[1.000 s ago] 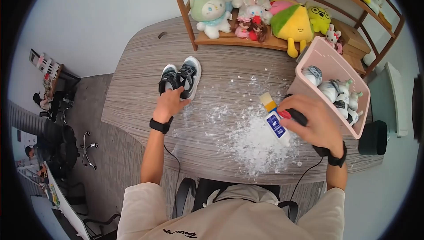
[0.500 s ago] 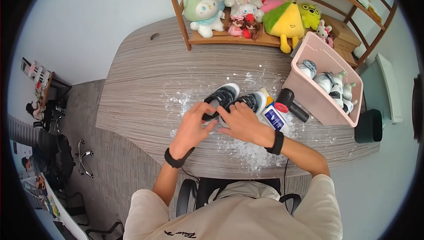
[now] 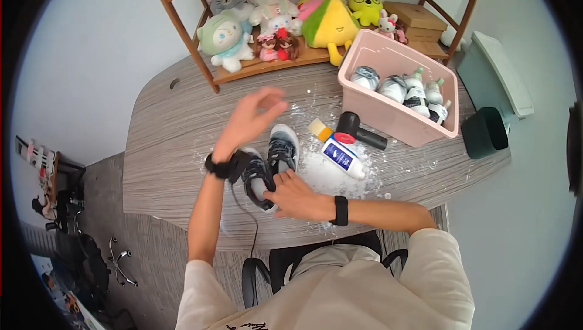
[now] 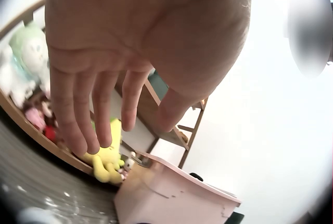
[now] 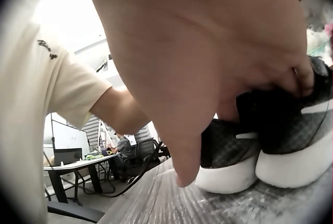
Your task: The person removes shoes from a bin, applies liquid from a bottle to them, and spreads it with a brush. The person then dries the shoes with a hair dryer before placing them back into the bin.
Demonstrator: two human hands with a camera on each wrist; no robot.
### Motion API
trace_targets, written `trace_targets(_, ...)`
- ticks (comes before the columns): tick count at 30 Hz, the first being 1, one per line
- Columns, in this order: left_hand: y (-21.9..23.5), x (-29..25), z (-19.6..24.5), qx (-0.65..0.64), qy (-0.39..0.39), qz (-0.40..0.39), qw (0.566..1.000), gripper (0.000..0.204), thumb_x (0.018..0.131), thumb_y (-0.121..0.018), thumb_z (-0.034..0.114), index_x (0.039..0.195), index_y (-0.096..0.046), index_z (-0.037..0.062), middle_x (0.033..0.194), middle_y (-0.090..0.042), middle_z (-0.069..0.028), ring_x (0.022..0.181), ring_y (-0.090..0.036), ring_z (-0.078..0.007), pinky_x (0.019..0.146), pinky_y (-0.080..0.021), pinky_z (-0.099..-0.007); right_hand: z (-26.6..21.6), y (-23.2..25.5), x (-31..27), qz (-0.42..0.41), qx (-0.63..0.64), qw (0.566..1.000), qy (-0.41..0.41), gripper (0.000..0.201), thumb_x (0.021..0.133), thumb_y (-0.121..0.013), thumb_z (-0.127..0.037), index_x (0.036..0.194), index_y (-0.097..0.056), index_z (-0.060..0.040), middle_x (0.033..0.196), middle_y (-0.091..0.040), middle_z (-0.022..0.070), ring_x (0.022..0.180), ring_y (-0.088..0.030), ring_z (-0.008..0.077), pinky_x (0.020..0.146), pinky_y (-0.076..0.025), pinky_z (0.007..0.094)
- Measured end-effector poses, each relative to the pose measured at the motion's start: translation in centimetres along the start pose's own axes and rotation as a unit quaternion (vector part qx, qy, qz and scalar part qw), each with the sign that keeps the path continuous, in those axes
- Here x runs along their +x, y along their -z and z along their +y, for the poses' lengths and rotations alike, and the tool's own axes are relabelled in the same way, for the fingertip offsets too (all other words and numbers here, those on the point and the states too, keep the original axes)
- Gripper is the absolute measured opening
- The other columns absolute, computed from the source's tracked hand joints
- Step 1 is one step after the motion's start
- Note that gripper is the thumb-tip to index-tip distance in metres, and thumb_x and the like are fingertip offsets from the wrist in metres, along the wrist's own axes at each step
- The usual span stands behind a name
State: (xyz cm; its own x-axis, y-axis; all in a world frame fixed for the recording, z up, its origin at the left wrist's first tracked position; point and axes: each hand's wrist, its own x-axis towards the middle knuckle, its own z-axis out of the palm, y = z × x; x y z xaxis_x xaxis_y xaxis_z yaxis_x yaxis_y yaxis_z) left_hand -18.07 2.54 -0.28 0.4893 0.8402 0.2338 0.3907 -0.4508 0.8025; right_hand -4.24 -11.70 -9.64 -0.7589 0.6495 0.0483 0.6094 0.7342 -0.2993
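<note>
Two dark grey sneakers with white soles lie side by side on the table; one shoe (image 3: 283,145) is right of the other shoe (image 3: 253,175). At their heel end, the right hand (image 3: 296,196) grips them, and in the right wrist view this hand (image 5: 192,52) has its fingers curled over the collars of the shoes (image 5: 294,146), thumb hanging beside a heel. The left hand (image 3: 250,122) is raised above the toe end, apart from the shoes. Its fingers hang loosely with nothing held in the left wrist view, where the hand (image 4: 140,36) shows its palm.
White powder (image 3: 316,175) is scattered right of the shoes, around a bottle (image 3: 341,156), a brush (image 3: 320,129) and a black dryer-like tool (image 3: 370,138). A pink bin (image 3: 388,114) holds several wrapped items. Behind stands a shelf (image 3: 243,74) with plush toys. A cable trails from the left wrist.
The left hand has lifted off the shoes and moved up and away. The shoes have turned, toes now pointing toward the shelf, with the right hand at their heels. The head view has shifted.
</note>
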Motion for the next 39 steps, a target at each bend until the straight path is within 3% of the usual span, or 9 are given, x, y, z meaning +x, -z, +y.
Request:
trace_targets(3,-3.4,7.2,2.0,-0.055,0.077,-0.096,0.991,0.052,0.096,-0.066,0.043,0.129,-0.058,0.0042,0.112,-0.069,-0.0102,0.098,-0.066,-0.0159,0.074,-0.054,-0.0302,-0.3,-0.2,-1.6,0.018,0.011,1.000,0.002,0.048,0.078,-0.079,-0.042,0.109,-0.068,-0.0072,0.097,-0.057,0.0197,0.100,-0.054,0.0356,0.088,-0.039,0.0426)
trace_targets(6,-8.0,12.7,4.6,-0.072,0.088,-0.070,0.991,0.055,0.090,-0.070,0.046,0.118,-0.061,-0.0009,0.102,-0.070,-0.0128,0.084,-0.068,-0.0152,0.065,-0.055,-0.0292,0.9,0.6,-4.7,0.025,0.045,0.997,0.051,0.053,0.081,-0.075,-0.050,0.108,-0.069,-0.0053,0.095,-0.056,0.0185,0.097,-0.054,0.0333,0.087,-0.039,0.0411)
trace_targets(8,-9.6,15.4,5.1,0.086,0.077,-0.126,0.985,0.050,0.085,-0.073,0.042,0.101,-0.065,-0.0045,0.086,-0.072,-0.0155,0.067,-0.069,-0.0178,0.056,-0.055,-0.0316,1.6,2.6,-6.2,0.019,0.106,0.993,0.056,0.054,0.082,-0.073,-0.053,0.108,-0.069,-0.0052,0.095,-0.056,0.0178,0.095,-0.053,0.0326,0.085,-0.040,0.0404)
trace_targets(11,-10.3,17.0,3.9,0.082,0.099,-0.096,0.987,0.043,0.081,-0.073,0.038,0.086,-0.066,-0.0040,0.071,-0.070,-0.0152,0.054,-0.068,-0.0210,0.051,-0.055,-0.0342,2.5,6.5,-7.9,-0.007,0.192,0.980,0.056,0.057,0.085,-0.070,-0.057,0.108,-0.070,-0.0054,0.092,-0.055,0.0164,0.091,-0.053,0.0317,0.083,-0.040,0.0394)
trace_targets(18,-10.8,14.5,4.7,-0.004,0.120,-0.024,0.992,0.032,0.086,-0.068,0.026,0.081,-0.065,-0.0058,0.067,-0.067,-0.0169,0.052,-0.068,-0.0219,0.045,-0.053,-0.0335,3.6,9.4,-10.5,0.024,0.215,0.974,0.075,0.056,0.086,-0.070,-0.058,0.106,-0.069,-0.0054,0.087,-0.051,0.0140,0.084,-0.051,0.0311,0.079,-0.040,0.0391)
trace_targets(24,-7.6,11.7,0.9,0.005,0.134,0.062,0.989,0.031,0.087,-0.065,0.023,0.078,-0.064,-0.0062,0.064,-0.066,-0.0155,0.048,-0.066,-0.0206,0.042,-0.052,-0.0343,3.9,10.6,-10.9,0.015,0.243,0.967,0.073,0.054,0.085,-0.072,-0.055,0.102,-0.069,-0.0044,0.086,-0.051,0.0137,0.083,-0.052,0.0324,0.076,-0.041,0.0399)
trace_targets(31,-4.0,7.7,-0.7,-0.052,0.201,0.131,0.969,0.032,0.088,-0.065,0.025,0.076,-0.064,-0.0042,0.065,-0.067,-0.0143,0.047,-0.065,-0.0185,0.042,-0.052,-0.0314,4.0,17.7,-10.8,0.035,0.261,0.962,0.070,0.045,0.080,-0.080,-0.044,0.100,-0.070,-0.0049,0.088,-0.056,0.0125,0.083,-0.057,0.0328,0.071,-0.044,0.0400)
trace_targets(34,-2.5,6.6,-1.4,-0.065,0.219,0.146,0.962,0.031,0.087,-0.066,0.026,0.077,-0.064,-0.0036,0.068,-0.068,-0.0143,0.049,-0.066,-0.0179,0.042,-0.053,-0.0303,4.4,20.8,-10.4,0.068,0.259,0.961,0.072,0.051,0.086,-0.072,-0.053,0.095,-0.070,-0.0027,0.075,-0.054,0.0134,0.073,-0.057,0.0339,0.067,-0.041,0.0421)
trace_targets(39,-0.9,5.5,-1.9,-0.070,0.235,0.167,0.955,0.029,0.086,-0.067,0.023,0.079,-0.063,-0.0044,0.068,-0.069,-0.0150,0.050,-0.066,-0.0185,0.042,-0.053,-0.0300,4.2,21.9,-8.3,-0.013,0.183,0.981,0.070,0.054,0.087,-0.068,-0.057,0.094,-0.071,-0.0037,0.074,-0.056,0.0146,0.075,-0.059,0.0339,0.066,-0.042,0.0435)
